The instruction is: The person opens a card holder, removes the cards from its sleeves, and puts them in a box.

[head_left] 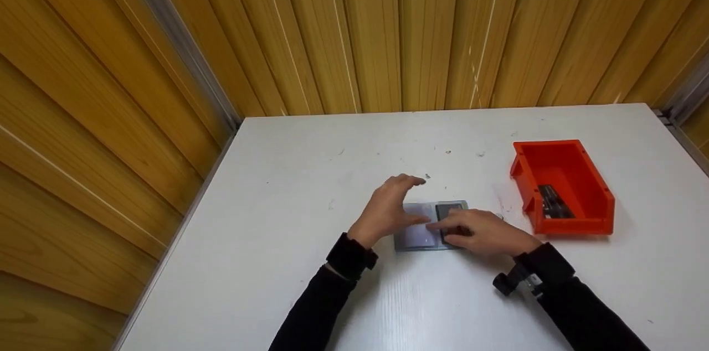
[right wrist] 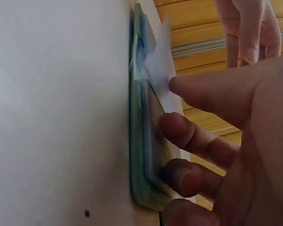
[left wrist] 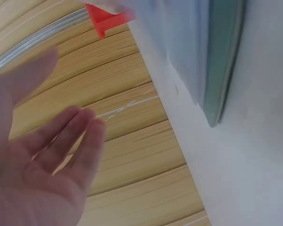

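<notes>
An opened card holder (head_left: 418,249) with clear plastic sleeves lies on the white table; its greenish cover edge (left wrist: 221,70) shows in the left wrist view. A dark card (head_left: 448,209) sits in its right half. My left hand (head_left: 385,210) hovers over the left half, fingers and thumb spread apart with nothing between them. Over the right half, my right hand (head_left: 482,232) points leftward, fingers loosely bent. In the right wrist view its fingertips (right wrist: 177,129) are at the sleeve surface, and a raised clear sleeve (right wrist: 158,61) stands near one digit. Exact contact there is blurred.
To the right stands a red open-front bin (head_left: 573,226) with dark printed cards (head_left: 554,202) inside. Wood-patterned panels (head_left: 371,35) rise behind the white table (head_left: 266,201). Small marks dot the tabletop.
</notes>
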`<action>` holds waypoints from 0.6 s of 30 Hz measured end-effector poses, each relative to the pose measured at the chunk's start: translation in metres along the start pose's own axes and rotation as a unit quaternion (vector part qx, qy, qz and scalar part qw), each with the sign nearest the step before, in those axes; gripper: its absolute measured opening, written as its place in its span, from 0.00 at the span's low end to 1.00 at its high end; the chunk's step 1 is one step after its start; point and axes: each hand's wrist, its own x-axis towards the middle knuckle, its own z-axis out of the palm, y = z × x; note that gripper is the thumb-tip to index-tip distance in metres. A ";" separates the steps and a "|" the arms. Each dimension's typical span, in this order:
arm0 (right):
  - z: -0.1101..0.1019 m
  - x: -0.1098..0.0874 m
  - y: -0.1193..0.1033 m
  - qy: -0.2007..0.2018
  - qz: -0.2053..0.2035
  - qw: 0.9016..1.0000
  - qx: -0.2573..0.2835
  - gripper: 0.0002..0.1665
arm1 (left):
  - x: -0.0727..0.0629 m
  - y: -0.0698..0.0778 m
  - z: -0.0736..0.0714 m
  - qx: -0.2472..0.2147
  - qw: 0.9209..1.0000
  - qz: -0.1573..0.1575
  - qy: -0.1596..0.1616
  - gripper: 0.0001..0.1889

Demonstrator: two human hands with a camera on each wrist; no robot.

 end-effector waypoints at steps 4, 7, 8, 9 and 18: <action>-0.002 -0.001 0.003 0.014 0.024 0.999 0.016 0.23 | -0.002 0.002 0.014 0.105 0.992 0.026 -0.064 0.32; -0.008 -0.002 0.008 0.032 0.054 0.998 0.026 0.26 | -0.003 0.002 0.020 0.144 0.985 0.032 -0.088 0.27; -0.011 -0.003 0.010 0.037 0.065 0.997 0.024 0.28 | -0.003 0.003 0.022 0.148 0.984 0.031 -0.093 0.26; -0.013 -0.003 0.012 0.041 0.074 0.996 0.019 0.30 | -0.003 0.003 0.022 0.150 0.983 0.027 -0.099 0.26; -0.020 -0.005 0.025 0.031 0.136 0.990 0.010 0.48 | -0.003 0.004 0.024 0.132 0.985 0.015 -0.112 0.26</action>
